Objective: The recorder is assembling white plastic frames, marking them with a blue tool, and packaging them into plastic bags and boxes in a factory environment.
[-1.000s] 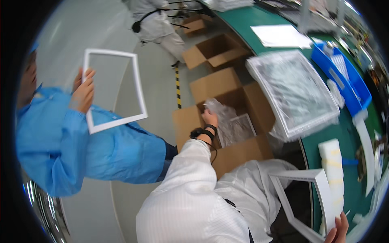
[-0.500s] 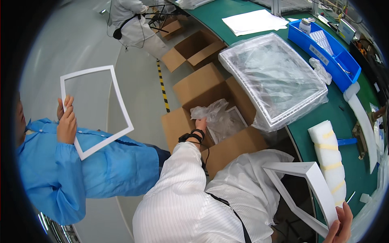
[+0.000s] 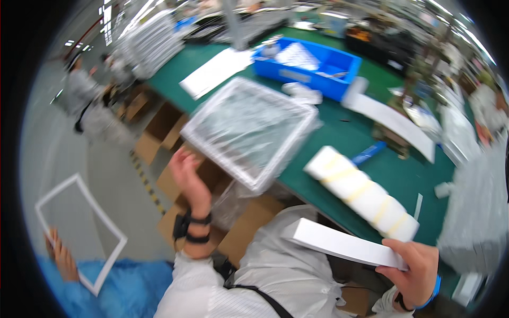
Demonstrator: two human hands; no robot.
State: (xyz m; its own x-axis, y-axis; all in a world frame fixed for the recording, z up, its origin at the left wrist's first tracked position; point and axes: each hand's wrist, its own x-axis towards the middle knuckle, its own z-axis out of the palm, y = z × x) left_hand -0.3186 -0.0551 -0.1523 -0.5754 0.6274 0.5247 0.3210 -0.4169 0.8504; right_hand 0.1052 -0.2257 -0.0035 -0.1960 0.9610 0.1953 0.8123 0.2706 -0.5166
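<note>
My left hand (image 3: 190, 177) is raised above an open cardboard box (image 3: 249, 233), fingers apart and nothing in them. Just beyond it, on the bench, a white rectangular frame wrapped in clear plastic (image 3: 252, 130) lies flat with its near corner over the bench edge. My right hand (image 3: 416, 267) grips one end of a white frame (image 3: 344, 244), thumb on one side and fingers on the other. That frame is seen edge-on in front of my body, so its opening is hidden. Crumpled clear plastic (image 3: 228, 201) shows inside the box below my left wrist.
At left a co-worker in blue holds another white frame (image 3: 101, 206). On the green bench (image 3: 318, 135) are a white foam roll with yellow bands (image 3: 363, 193), a blue bin (image 3: 307, 66), white sheets (image 3: 217, 71) and a curved white strip (image 3: 392, 119).
My left hand has come up out of the box, letting go of the plastic. My right hand has brought its frame leftward and turned it edge-on. The view has swung toward the bench.
</note>
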